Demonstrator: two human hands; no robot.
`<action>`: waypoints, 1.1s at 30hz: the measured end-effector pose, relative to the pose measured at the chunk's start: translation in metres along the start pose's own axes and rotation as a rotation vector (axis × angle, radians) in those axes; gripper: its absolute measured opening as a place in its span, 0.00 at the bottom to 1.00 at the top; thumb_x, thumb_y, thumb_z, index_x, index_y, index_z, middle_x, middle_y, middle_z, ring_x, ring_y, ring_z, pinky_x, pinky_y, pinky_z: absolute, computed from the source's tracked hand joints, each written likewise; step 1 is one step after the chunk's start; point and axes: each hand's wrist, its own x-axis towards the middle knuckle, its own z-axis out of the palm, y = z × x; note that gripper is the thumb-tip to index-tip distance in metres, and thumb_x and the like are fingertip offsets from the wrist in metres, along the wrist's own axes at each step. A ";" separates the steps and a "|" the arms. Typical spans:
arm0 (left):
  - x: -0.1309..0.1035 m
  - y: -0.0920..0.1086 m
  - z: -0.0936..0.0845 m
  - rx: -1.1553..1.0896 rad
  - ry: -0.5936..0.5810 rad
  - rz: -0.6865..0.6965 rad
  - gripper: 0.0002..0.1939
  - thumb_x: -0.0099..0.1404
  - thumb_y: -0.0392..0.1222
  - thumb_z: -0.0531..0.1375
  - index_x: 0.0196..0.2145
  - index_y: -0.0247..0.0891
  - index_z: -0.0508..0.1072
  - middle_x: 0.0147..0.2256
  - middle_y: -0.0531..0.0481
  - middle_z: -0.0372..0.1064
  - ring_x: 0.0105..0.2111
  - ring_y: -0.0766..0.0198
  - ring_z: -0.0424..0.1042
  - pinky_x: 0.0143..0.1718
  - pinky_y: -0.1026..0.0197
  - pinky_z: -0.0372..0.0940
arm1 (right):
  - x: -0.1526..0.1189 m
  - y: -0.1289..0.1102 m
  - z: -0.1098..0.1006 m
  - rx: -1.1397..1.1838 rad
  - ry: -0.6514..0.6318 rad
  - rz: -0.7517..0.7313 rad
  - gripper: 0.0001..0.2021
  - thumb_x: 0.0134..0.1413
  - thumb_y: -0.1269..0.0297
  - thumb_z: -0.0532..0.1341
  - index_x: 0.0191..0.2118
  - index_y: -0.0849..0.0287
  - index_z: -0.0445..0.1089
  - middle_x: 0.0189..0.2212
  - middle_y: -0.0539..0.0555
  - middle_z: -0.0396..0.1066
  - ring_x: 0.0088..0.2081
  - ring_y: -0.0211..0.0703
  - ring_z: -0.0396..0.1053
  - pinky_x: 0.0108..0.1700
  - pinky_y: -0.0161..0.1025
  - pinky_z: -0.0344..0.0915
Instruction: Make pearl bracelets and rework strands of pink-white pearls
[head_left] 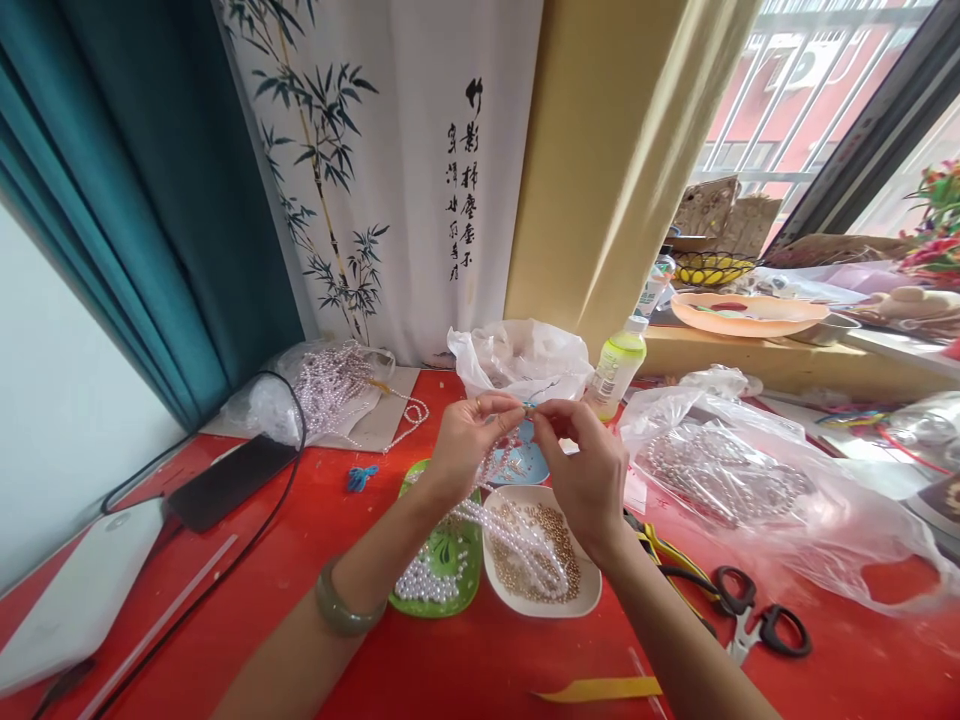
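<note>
My left hand [471, 440] and my right hand [589, 465] meet fingertip to fingertip above the dishes, both closed in a pinch. Between them is the end of a pearl bead strand, with a bit of teal thread; its detail is too small to make out. The white pearl strand [517, 537] hangs down behind my left hand and loops over the cream dish [517, 602], which holds gold beads [568, 560]. Left of it, a green dish [471, 590] contains loose white pearls [431, 578]. A blue dish [534, 466] with small pieces sits behind, partly covered by my hands.
On the right lie black-handled scissors [742, 625], yellow-black pliers [675, 560] and a plastic bag of bead strands [720, 470]. A drink bottle [619, 365] stands behind. At left are a bagged pearl bundle [337, 390], teal tassel [362, 478], black phone [229, 483] and cable [262, 520].
</note>
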 end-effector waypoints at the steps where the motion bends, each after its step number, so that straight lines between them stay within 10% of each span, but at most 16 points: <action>1: 0.000 -0.001 0.000 0.004 0.012 0.033 0.06 0.46 0.38 0.65 0.23 0.33 0.74 0.31 0.51 0.66 0.28 0.70 0.65 0.30 0.67 0.62 | 0.000 -0.001 0.001 -0.041 0.014 -0.065 0.02 0.51 0.71 0.56 0.32 0.60 0.66 0.25 0.50 0.68 0.25 0.32 0.65 0.29 0.32 0.65; 21: -0.003 -0.008 -0.006 0.788 0.031 0.657 0.04 0.56 0.35 0.59 0.27 0.36 0.74 0.29 0.47 0.72 0.35 0.63 0.70 0.39 0.60 0.65 | 0.001 0.005 0.000 -0.224 -0.069 -0.165 0.03 0.49 0.71 0.56 0.28 0.62 0.67 0.22 0.50 0.70 0.22 0.32 0.66 0.25 0.29 0.62; 33: -0.006 -0.006 -0.002 0.694 0.075 0.270 0.06 0.54 0.40 0.58 0.26 0.35 0.72 0.24 0.52 0.70 0.25 0.67 0.68 0.28 0.66 0.63 | 0.003 0.015 -0.001 -0.399 -0.067 -0.468 0.06 0.50 0.73 0.55 0.24 0.61 0.63 0.18 0.48 0.65 0.21 0.31 0.62 0.24 0.30 0.58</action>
